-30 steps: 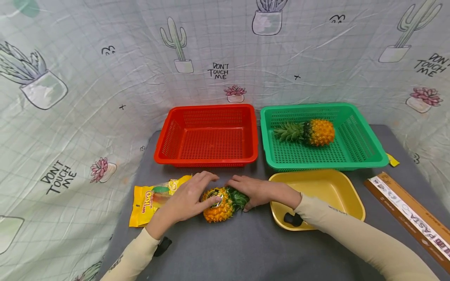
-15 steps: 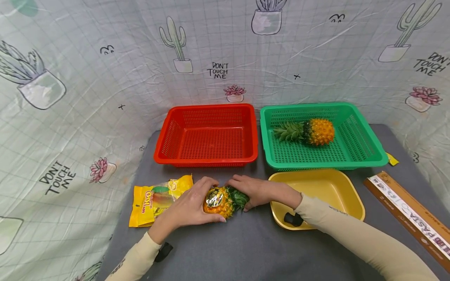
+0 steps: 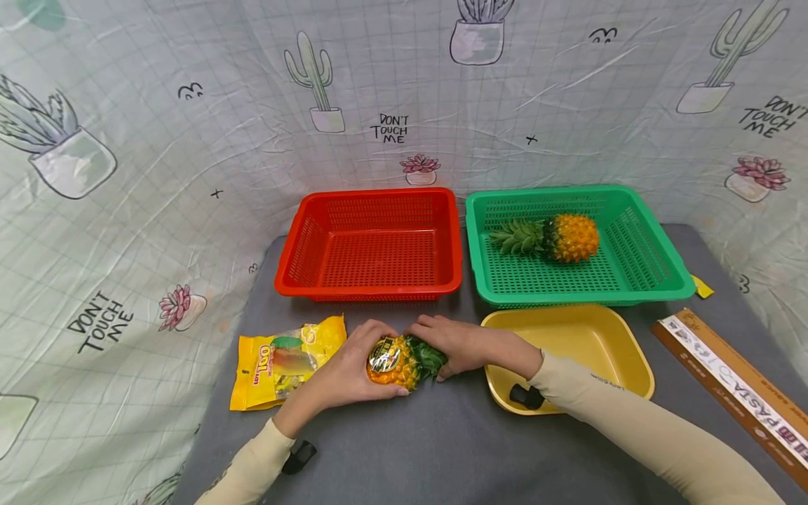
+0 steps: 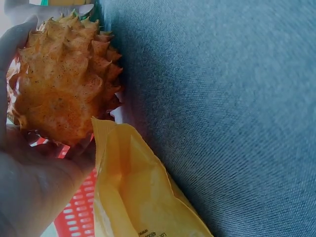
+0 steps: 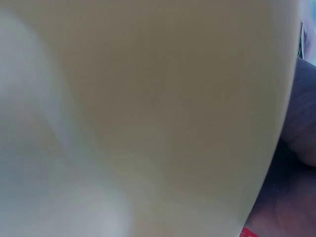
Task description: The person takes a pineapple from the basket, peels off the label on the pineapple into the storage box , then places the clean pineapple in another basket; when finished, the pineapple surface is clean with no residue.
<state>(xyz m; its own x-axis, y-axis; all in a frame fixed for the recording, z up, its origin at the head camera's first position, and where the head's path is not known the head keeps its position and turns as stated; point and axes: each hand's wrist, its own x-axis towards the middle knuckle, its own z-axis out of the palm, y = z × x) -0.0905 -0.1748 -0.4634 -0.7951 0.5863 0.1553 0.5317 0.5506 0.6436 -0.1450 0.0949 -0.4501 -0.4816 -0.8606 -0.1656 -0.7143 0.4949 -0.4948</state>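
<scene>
A small orange pineapple (image 3: 400,375) with a dark gold sticker lies on its side on the grey table, its green crown (image 3: 431,358) toward the right. My left hand (image 3: 353,368) grips its body, thumb on the near side and fingers on the far side. In the left wrist view the spiky base of the pineapple (image 4: 69,79) sits between thumb and fingers. My right hand (image 3: 457,344) holds the crown from above, thumb on the near side. The yellow tub fills most of the right wrist view, leaving only part of the right hand (image 5: 296,128) visible at the edge.
Beside my left hand lies a yellow snack bag (image 3: 268,372). Behind are a red basket (image 3: 369,291) and a green basket (image 3: 581,298) with another pineapple (image 3: 571,238) inside. A yellow tub (image 3: 644,372) sits under my right forearm; a long pasta box (image 3: 735,389) lies at right.
My left thumb has moved from on top of the sticker to the near side of the pineapple, and the sticker now faces up more. The right hand stays on the crown.
</scene>
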